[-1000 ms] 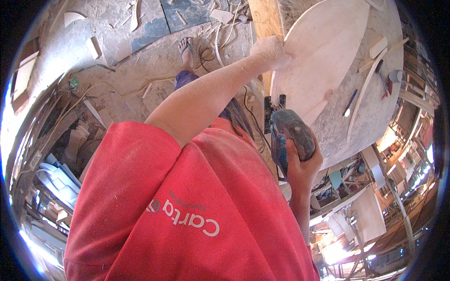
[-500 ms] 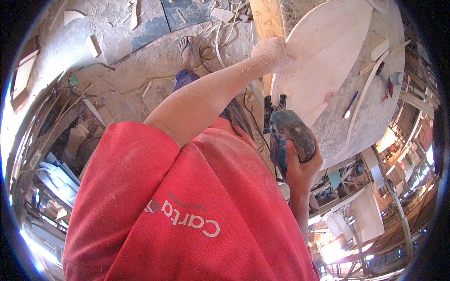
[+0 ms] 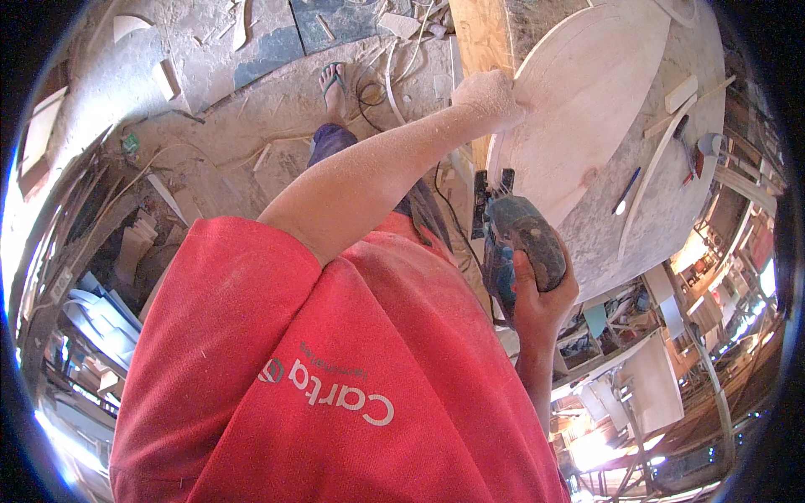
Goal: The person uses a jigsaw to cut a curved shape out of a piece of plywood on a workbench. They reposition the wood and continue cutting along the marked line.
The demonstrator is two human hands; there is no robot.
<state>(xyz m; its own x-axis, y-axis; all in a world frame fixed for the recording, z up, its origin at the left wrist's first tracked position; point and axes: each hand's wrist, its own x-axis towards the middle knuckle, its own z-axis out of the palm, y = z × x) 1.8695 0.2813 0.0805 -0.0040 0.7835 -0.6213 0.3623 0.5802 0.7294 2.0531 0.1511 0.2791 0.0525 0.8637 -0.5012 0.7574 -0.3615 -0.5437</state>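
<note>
My right hand (image 3: pixel 541 289) is wrapped round the body of a dark blue and black jigsaw (image 3: pixel 524 243). The saw's flat base plate (image 3: pixel 480 210) meets the near end of a pale curved wooden board (image 3: pixel 587 101). Dust-covered and closed, my left hand (image 3: pixel 490 96) grips the board's left edge, above the saw; its fingertips are hidden. The board lies on a large, dusty, round-edged tabletop (image 3: pixel 620 243). Where the blade meets the wood is too small to make out.
A blue pen (image 3: pixel 625 190), a thin curved wooden strip (image 3: pixel 652 176) and a short wood offcut (image 3: pixel 681 94) lie right of the board. A dark cable (image 3: pixel 453 205) hangs beside the saw. Wood scraps (image 3: pixel 163 81) litter the floor near a sandalled foot (image 3: pixel 333 84).
The board and my left hand have shifted very slightly. The jigsaw has moved a touch in my right hand, its grip unchanged.
</note>
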